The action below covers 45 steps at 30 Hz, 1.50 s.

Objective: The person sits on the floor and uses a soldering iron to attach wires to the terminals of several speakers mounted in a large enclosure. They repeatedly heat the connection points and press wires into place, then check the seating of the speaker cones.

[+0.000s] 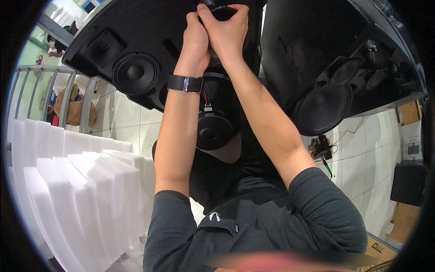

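Both my arms reach to the top of the view, over a large black speaker cabinet (172,27). My left hand (195,43), with a dark watch (186,84) on its wrist, is closed and pressed against my right hand; what its fingers hold is hidden. Thumb and fingers of my right hand (226,34) curl around a small black part (223,12), whose kind I cannot make out. Below my wrists, a round black speaker driver (215,131) has a white connector (208,109) with red wire beside it. Another round driver (135,73) sits in the cabinet at left.
White foam sheets (86,181) stand upright at left near a metal railing (45,69). A second black cabinet with a big driver (324,109) is at right. On the tiled floor lies a small black device (321,147) with wires. Boxes (408,217) line the right edge.
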Tool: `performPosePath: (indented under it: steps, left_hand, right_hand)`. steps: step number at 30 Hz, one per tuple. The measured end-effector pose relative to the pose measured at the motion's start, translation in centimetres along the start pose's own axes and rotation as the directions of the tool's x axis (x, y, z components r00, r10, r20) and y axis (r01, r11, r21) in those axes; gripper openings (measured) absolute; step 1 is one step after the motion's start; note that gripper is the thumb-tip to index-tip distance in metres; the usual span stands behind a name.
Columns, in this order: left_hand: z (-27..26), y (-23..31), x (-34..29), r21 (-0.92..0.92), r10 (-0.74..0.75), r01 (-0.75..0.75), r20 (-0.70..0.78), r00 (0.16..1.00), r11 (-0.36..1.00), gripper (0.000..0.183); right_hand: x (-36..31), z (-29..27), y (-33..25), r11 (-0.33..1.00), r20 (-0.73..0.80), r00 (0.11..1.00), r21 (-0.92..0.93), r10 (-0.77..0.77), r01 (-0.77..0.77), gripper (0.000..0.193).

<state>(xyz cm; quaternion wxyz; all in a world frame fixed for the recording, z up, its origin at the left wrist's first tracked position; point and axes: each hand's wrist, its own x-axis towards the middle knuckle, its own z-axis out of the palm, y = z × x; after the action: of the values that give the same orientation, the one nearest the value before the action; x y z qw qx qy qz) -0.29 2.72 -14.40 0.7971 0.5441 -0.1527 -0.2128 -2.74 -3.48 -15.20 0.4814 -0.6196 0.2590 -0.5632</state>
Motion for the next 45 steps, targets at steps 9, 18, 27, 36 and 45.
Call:
performPosePath:
  steps: [9,18,27,36,45]
  left_hand:
    - [0.7,0.0,0.2,-0.02,0.035,-0.035,0.008,0.999,0.999,0.04]
    - [1.0,-0.8,0.7,-0.107,0.045,-0.046,-0.007,0.999,0.993,0.041]
    - [0.8,-1.0,0.6,-0.1,0.08,-0.085,-0.048,0.996,0.991,0.044]
    - [0.6,-0.9,0.4,-0.081,0.037,-0.04,-0.035,0.999,0.996,0.044]
    - [0.6,-2.6,-0.4,-0.196,0.101,-0.116,-0.087,0.991,0.974,0.036]
  right_hand:
    - [0.7,-0.2,0.4,0.995,0.023,0.997,-0.062,-0.073,0.074,0.064]
    - [0.7,-1.2,-0.5,0.996,0.061,0.997,-0.07,-0.042,0.047,0.063]
    - [0.7,-1.5,-1.0,0.997,0.057,0.997,-0.054,-0.043,0.046,0.062]
    - [0.7,-1.4,-1.1,0.997,0.077,0.995,-0.037,-0.058,0.061,0.06]
    - [-0.1,-1.5,1.0,0.961,0.028,0.96,0.027,-0.277,0.276,0.054]
